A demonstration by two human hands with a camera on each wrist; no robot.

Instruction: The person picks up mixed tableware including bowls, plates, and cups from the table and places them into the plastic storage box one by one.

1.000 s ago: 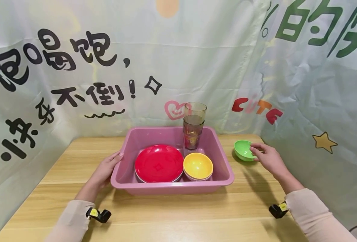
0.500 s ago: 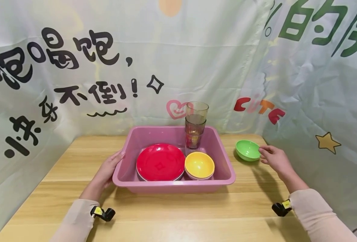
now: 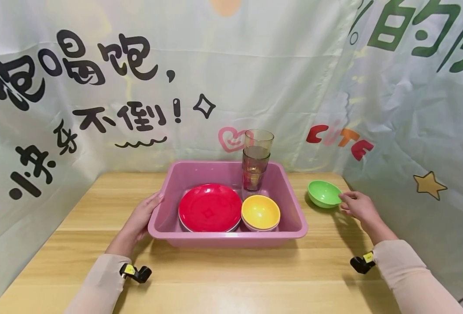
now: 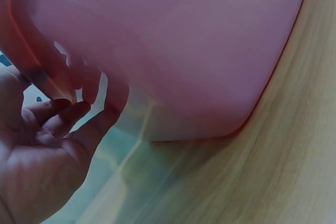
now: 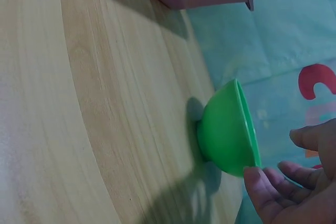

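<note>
My left hand (image 3: 140, 219) grips the left rim of a pink plastic tub (image 3: 227, 240). In the left wrist view its curled fingers (image 4: 97, 124) touch the outer wall just under the rim. Inside the tub sit a red plate (image 3: 209, 209) on top of a paler one, a yellow bowl (image 3: 260, 212) nested in a paler bowl, and a stack of brownish clear tumblers (image 3: 256, 163). Right of the tub a green bowl (image 3: 323, 195) stands upright on the table. My right hand (image 3: 360, 210) is at its right edge, fingers spread, a fingertip by the rim in the right wrist view.
Tub and bowl stand on a light wooden table (image 3: 216, 279). Printed fabric (image 3: 200, 65) hangs close behind the table and along its right side. The tumblers rise above the tub's back rim.
My right hand has slid back from over the green bowl's rim to its right edge. The bowl stays on the table. My left hand keeps its grip on the tub; the head view shifts slightly.
</note>
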